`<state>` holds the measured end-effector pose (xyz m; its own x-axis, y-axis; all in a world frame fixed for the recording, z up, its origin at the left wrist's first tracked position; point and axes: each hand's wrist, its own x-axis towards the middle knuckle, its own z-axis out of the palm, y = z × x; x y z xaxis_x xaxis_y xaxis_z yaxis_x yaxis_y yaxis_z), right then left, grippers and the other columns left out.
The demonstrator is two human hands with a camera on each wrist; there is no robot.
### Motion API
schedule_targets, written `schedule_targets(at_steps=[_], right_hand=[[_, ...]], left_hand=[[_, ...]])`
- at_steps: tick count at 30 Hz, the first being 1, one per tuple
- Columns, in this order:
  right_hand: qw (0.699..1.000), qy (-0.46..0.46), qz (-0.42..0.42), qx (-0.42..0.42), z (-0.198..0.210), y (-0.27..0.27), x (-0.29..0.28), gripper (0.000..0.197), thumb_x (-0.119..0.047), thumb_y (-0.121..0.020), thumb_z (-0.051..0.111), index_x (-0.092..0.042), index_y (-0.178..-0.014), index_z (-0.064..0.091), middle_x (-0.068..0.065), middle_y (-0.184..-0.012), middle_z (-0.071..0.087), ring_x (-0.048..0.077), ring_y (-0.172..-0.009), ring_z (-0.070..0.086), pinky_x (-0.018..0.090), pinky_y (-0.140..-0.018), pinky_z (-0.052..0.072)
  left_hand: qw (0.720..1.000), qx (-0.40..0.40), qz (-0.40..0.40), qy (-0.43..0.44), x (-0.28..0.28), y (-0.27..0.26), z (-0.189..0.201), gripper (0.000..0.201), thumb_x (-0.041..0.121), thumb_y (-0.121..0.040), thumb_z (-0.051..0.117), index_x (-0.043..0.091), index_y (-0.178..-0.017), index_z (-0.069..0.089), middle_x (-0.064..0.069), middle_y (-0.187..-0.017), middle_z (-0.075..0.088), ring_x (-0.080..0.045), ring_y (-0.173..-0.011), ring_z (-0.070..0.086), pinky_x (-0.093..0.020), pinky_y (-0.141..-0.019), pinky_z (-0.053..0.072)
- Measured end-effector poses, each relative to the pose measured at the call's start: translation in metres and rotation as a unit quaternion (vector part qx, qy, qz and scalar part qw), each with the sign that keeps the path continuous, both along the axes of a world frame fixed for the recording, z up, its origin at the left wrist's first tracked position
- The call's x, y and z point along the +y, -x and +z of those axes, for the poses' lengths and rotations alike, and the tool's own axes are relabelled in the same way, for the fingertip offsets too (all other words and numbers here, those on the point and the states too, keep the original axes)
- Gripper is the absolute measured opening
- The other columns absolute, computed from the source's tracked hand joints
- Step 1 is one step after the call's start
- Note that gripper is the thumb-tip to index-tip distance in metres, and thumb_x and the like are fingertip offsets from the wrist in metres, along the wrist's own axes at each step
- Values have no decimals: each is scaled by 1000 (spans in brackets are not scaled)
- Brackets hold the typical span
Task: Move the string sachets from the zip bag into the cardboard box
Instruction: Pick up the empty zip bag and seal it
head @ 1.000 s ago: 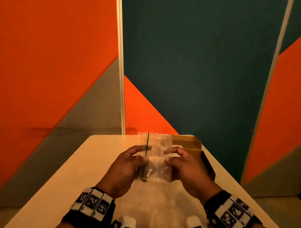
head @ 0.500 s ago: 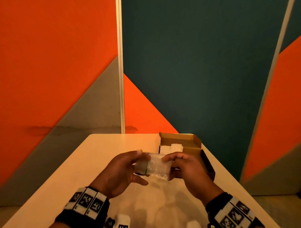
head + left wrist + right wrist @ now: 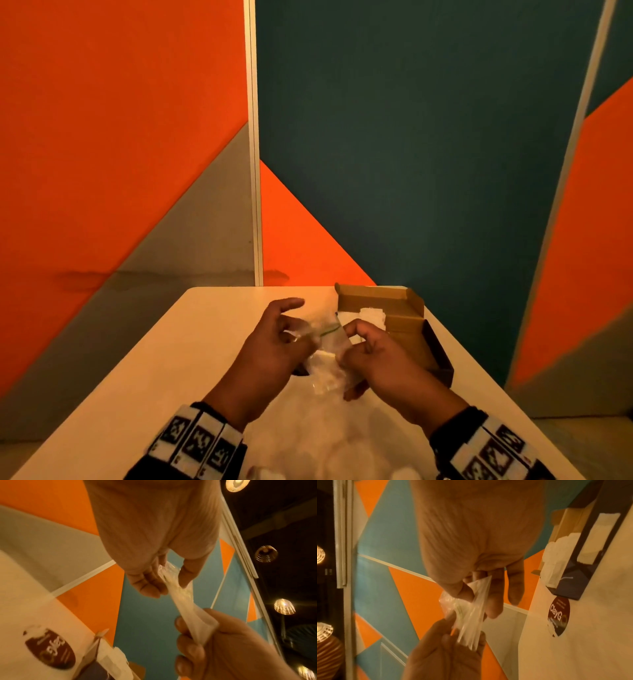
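Both sets of fingers pinch the zip bag (image 3: 329,346): my left hand (image 3: 274,346) nips one edge between thumb and fingertips, my right hand (image 3: 380,359) curls round the other, holding it above the table (image 3: 191,359) just beside the box (image 3: 407,322). White sachets (image 3: 371,315) already lie in the box, so I judge some are moved. Whether the clear bag holds more, I cannot tell.
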<state>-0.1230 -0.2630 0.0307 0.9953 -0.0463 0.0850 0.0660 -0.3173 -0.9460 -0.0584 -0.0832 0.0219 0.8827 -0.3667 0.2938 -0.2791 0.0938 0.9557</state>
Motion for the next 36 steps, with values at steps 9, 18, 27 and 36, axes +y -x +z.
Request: schedule_targets(at_steps=[9, 18, 27, 36], right_hand=[[1000, -21, -3, 20, -1, -1, 6, 13, -17, -101, 53, -18, -112, 60, 11, -81, 72, 30, -64, 64, 41, -67, 56], [985, -167, -39, -6, -7, -2, 4, 30, 5, -95, 52, -14, -92, 75, 16, -76, 64, 30, -66, 57, 37, -55, 57], [986, -124, -89, -72, -11, 3, 15, 40, 5, -97, 52, -17, -78, 78, -1, -81, 75, 27, -79, 67, 35, -59, 59], [987, -159, -26, 7, -18, 35, 20, 30, -14, -100, 56, -36, -116, 70, -4, -109, 77, 26, -93, 76, 44, -73, 63]], left_hand=[[999, 38, -33, 0, 0, 4, -17, 24, 1, -98, 51, 16, -115, 59, -21, -88, 69, -27, -56, 53, -32, -47, 43], [975, 147, -101, 135, 5, 18, -10, 21, -6, -87, 53, 2, -92, 72, -21, -93, 68, -27, -52, 47, -31, -45, 44], [978, 139, -113, 105, 17, 29, -18, 29, 9, -85, 66, -16, -98, 64, -23, -95, 66, -35, -77, 60, -43, -68, 56], [999, 21, 4, 41, 38, 49, -22, 22, 7, -95, 58, 13, -101, 79, -7, -109, 72, -28, -95, 67, -36, -73, 54]])
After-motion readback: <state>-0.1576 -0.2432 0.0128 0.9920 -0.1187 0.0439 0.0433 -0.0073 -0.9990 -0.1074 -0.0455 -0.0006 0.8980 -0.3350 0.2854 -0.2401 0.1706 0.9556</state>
